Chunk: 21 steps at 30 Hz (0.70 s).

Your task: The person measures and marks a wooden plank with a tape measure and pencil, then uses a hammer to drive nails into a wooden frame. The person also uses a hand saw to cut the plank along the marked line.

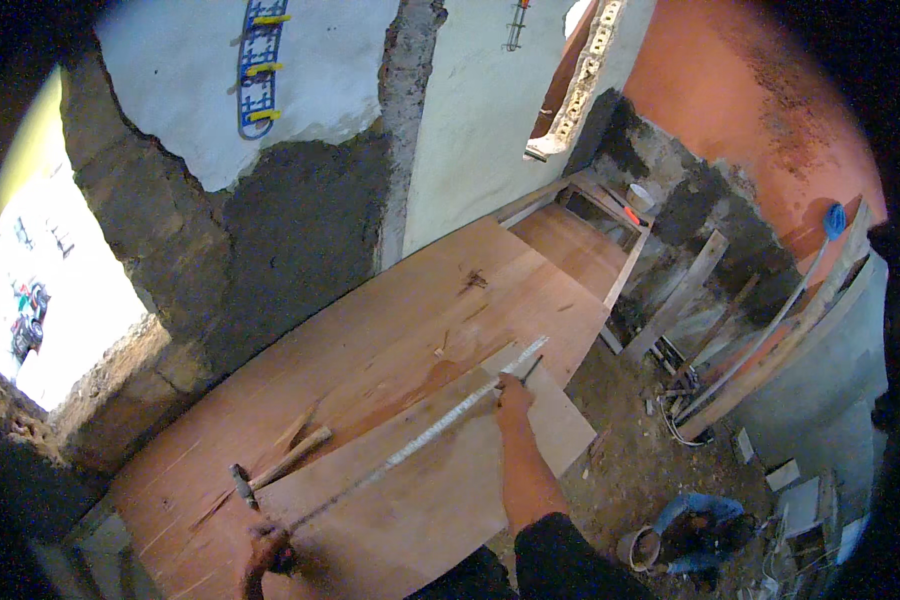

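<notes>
Curling at the near left, the left hand point(270, 550) is close by the dim end of a long pale strip point(440, 425), perhaps a measuring tape; its fingers look bent round something dark, but from here I cannot tell what, or how tightly. Just beyond lies a hammer point(290, 460), its head toward that hand: dense at the head end, I'd guess, and best picked up by the wooden handle. The strip runs slantwise over a loose wooden sheet point(420, 510), which rests on the larger wooden tabletop point(370, 335). I'd expect the strip to be light and springy, smooth enough to skid and easy to kink, so it wants holding flat near each end. The sheet seems stiff and awkward for its breadth; I'd take it by two opposite edges, minding splinters. Farther right, near the strip's bright end, the right hand point(513, 393) has its fingers pinching a thin dark stick point(534, 367), pencil-like, probably light and snappable, so low on the shaft suits.

As for lettering, a pale wall point(170, 90) on the left bears a blue outlined figure point(258, 85) with yellow bars, more pattern than words to my eye. I can make out no label on hammer or sheet, and no readable marks on the strip.
</notes>
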{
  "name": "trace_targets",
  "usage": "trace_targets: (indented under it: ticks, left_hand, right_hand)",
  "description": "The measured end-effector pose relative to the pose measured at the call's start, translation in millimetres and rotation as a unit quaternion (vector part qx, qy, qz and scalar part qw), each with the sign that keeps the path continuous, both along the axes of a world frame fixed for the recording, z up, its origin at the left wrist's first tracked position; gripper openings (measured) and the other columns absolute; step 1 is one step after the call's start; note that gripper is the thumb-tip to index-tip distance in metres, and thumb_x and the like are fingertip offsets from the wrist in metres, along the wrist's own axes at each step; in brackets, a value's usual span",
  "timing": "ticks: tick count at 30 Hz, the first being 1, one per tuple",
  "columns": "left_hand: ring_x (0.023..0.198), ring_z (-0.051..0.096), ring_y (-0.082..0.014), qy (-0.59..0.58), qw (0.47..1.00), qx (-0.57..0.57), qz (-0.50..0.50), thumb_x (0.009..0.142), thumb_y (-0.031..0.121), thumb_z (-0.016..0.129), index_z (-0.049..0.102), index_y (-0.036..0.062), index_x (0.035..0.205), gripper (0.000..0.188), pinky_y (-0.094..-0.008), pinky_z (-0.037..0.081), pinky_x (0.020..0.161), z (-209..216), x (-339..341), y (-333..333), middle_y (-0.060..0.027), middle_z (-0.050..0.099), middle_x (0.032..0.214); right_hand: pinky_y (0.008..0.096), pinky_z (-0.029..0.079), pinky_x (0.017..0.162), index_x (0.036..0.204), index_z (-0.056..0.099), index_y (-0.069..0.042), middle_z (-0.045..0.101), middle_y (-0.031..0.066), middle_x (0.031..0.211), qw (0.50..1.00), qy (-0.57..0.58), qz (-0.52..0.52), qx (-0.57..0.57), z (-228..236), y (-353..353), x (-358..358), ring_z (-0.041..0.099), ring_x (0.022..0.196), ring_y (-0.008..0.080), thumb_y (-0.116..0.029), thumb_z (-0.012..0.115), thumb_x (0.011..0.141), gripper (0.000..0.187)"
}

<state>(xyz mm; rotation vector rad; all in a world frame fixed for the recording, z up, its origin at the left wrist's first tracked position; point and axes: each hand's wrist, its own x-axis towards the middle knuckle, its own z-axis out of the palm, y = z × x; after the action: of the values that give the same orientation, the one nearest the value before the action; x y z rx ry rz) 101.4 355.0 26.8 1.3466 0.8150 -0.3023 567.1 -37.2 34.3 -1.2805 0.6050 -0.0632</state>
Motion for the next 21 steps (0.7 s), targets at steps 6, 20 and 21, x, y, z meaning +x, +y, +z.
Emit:
trace_targets:
  ticks: [6,20,21]
  left_hand:
    - [0.047,0.048,-0.0149,0.003,0.827,-0.505,-0.248,0.097,0.046,0.056,0.067,0.0074,0.093,0.041,-0.0298,0.037,0.042,33.2,39.7,-109.2,-0.0022,0.055,0.062]
    - [0.074,0.057,-0.0099,-0.098,0.922,-0.175,-0.330,0.099,0.032,0.052,0.068,0.0030,0.109,0.035,-0.0259,0.046,0.065,69.5,287.2,-545.7,0.0013,0.066,0.085]
    - [0.073,0.057,-0.0099,-0.162,0.922,-0.087,-0.341,0.100,0.033,0.052,0.069,0.0024,0.108,0.036,-0.0264,0.046,0.065,70.1,304.9,-571.6,0.0011,0.066,0.084]
  right_hand:
    - [0.0296,0.035,0.038,0.092,0.064,-0.009,0.060,0.0035,0.072,0.998,-0.050,-0.009,-0.047,63.7,-104.5,-10.4,0.049,0.049,0.0130,-0.027,0.074,0.084,0.023]
    - [0.0282,0.043,0.056,0.106,0.071,-0.005,0.067,0.0029,0.076,0.938,0.004,0.129,-0.321,35.1,-398.9,-128.7,0.053,0.060,0.0100,-0.040,0.065,0.094,0.037]
    - [0.0287,0.042,0.054,0.104,0.070,-0.005,0.066,0.0021,0.075,0.960,-0.004,0.101,-0.263,30.4,-409.0,-142.8,0.052,0.058,0.0103,-0.042,0.065,0.093,0.039]
